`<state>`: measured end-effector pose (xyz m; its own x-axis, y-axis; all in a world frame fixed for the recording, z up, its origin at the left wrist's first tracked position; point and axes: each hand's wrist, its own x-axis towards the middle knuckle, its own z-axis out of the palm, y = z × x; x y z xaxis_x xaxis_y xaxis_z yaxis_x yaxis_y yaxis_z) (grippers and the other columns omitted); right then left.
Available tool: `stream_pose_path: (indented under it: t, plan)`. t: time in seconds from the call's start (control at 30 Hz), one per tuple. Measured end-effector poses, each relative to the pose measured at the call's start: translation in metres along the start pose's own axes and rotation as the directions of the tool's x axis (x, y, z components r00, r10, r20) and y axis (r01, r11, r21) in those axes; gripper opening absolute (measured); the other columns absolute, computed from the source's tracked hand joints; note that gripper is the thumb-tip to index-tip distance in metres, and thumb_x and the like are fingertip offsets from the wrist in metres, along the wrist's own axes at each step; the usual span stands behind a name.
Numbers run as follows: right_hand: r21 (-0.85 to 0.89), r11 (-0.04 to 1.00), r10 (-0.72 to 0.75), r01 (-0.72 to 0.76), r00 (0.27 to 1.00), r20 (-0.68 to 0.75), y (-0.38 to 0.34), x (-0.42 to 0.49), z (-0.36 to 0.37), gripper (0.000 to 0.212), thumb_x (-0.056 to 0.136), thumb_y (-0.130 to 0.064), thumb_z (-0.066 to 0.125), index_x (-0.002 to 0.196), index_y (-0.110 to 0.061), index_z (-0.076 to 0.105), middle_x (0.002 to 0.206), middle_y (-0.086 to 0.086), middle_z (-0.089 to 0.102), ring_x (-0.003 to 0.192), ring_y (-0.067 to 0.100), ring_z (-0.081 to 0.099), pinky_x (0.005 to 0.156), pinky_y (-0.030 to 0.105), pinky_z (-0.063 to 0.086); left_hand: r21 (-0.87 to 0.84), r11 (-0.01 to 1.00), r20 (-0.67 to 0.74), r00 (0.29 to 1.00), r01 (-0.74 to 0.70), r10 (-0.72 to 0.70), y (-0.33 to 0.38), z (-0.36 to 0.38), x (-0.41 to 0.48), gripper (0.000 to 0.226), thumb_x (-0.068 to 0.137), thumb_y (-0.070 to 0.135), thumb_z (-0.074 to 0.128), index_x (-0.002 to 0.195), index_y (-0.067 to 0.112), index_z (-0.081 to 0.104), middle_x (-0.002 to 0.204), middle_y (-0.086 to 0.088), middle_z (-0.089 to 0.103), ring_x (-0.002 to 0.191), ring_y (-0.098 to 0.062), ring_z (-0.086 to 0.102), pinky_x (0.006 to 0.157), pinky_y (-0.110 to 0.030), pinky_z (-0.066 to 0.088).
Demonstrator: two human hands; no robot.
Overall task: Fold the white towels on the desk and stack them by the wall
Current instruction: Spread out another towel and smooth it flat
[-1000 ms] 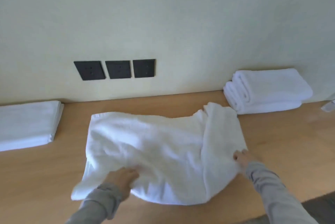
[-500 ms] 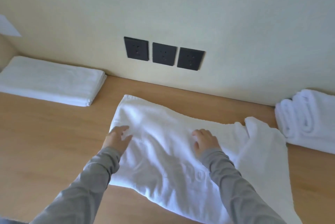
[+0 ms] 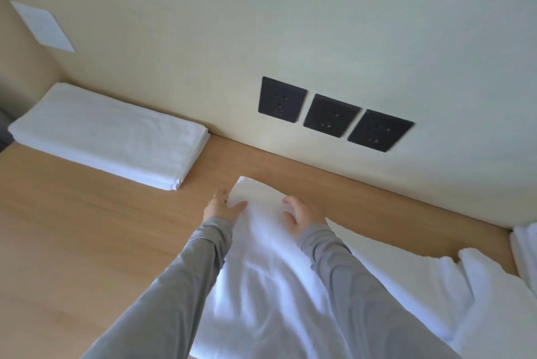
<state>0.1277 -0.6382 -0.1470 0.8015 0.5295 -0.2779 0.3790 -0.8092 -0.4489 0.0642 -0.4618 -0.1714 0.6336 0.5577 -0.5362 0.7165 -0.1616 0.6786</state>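
Observation:
A white towel (image 3: 270,277) lies spread and rumpled on the wooden desk (image 3: 72,242), its far left corner near the wall. My left hand (image 3: 222,207) is at that corner's left edge, with the cloth running between thumb and fingers and the thumb on top. My right hand (image 3: 300,213) rests on top of the towel a little to the right, fingers bent down onto the cloth. A folded white towel stack (image 3: 110,132) lies against the wall at the far left. Another folded stack (image 3: 524,245) shows only at the right edge.
Three black wall sockets (image 3: 331,114) sit on the cream wall above the desk. A white plate (image 3: 43,26) is fixed to the side wall at the upper left. Bare wood lies between the left stack and the spread towel.
Both hands have slid along the towel to its far left corner, and the left hand has taken its edge. The view has swung left, pushing the right stack almost out of sight.

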Motion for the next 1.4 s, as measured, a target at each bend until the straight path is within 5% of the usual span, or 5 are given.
stream_pose_path:
  t: [0.6, 0.77, 0.97, 1.17, 1.4]
  plan:
    - [0.397, 0.913, -0.032, 0.097, 0.986, -0.167, -0.047, 0.060, 0.001, 0.016, 0.072, -0.003, 0.074, 0.080, -0.001, 0.061, 0.090, 0.014, 0.060, 0.089, 0.026, 0.055, 0.085, 0.036, 0.043, -0.441, 0.896, 0.216, 0.963, -0.052, 0.162, 0.005, -0.015, 0.015, 0.017, 0.077, 0.005, 0.072, 0.077, 0.021, 0.066, 0.068, 0.000, 0.056, 0.067, -0.013, 0.051, 0.063, -0.018, 0.042]
    - [0.451, 0.882, -0.073, 0.140, 0.984, -0.162, -0.048, 0.026, -0.015, 0.019, 0.081, -0.013, 0.067, 0.069, -0.017, 0.052, 0.062, -0.004, 0.047, 0.057, 0.004, 0.040, 0.058, 0.018, 0.034, -0.487, 0.870, 0.279, 0.957, 0.075, 0.074, 0.010, -0.018, 0.025, 0.030, 0.088, 0.049, 0.054, 0.099, 0.024, 0.064, 0.101, 0.003, 0.064, 0.095, -0.018, 0.060, 0.086, -0.033, 0.049]
    - [0.505, 0.861, -0.006, 0.057, 0.995, -0.103, -0.057, 0.017, -0.035, 0.013, 0.080, -0.017, 0.067, 0.071, -0.010, 0.061, 0.060, -0.001, 0.054, 0.056, 0.008, 0.046, 0.054, 0.019, 0.036, -0.324, 0.930, 0.279, 0.957, 0.174, -0.082, 0.028, -0.010, 0.040, 0.071, 0.076, 0.017, 0.076, 0.138, 0.011, 0.040, 0.131, -0.011, 0.054, 0.116, -0.028, 0.054, 0.103, -0.041, 0.042]
    - [0.449, 0.892, 0.106, -0.052, 0.990, -0.094, -0.059, 0.037, -0.030, 0.005, 0.082, -0.004, 0.062, 0.078, -0.007, 0.061, 0.070, 0.006, 0.055, 0.067, 0.017, 0.048, 0.060, 0.023, 0.038, -0.462, 0.854, 0.343, 0.936, 0.239, -0.077, 0.034, -0.015, 0.020, 0.028, 0.062, 0.022, 0.084, 0.086, 0.023, 0.070, 0.060, 0.004, 0.071, 0.056, -0.011, 0.069, 0.046, -0.016, 0.048]
    - [0.486, 0.872, 0.010, 0.051, 0.993, -0.121, -0.055, 0.027, -0.029, 0.005, 0.088, -0.010, 0.060, 0.086, -0.005, 0.058, 0.092, 0.004, 0.060, 0.081, 0.012, 0.050, 0.067, 0.018, 0.037, -0.594, 0.803, 0.209, 0.957, -0.039, 0.201, 0.035, -0.027, -0.010, 0.019, 0.082, 0.005, 0.067, 0.069, 0.018, 0.073, 0.060, 0.006, 0.070, 0.052, -0.001, 0.062, 0.049, -0.013, 0.045]
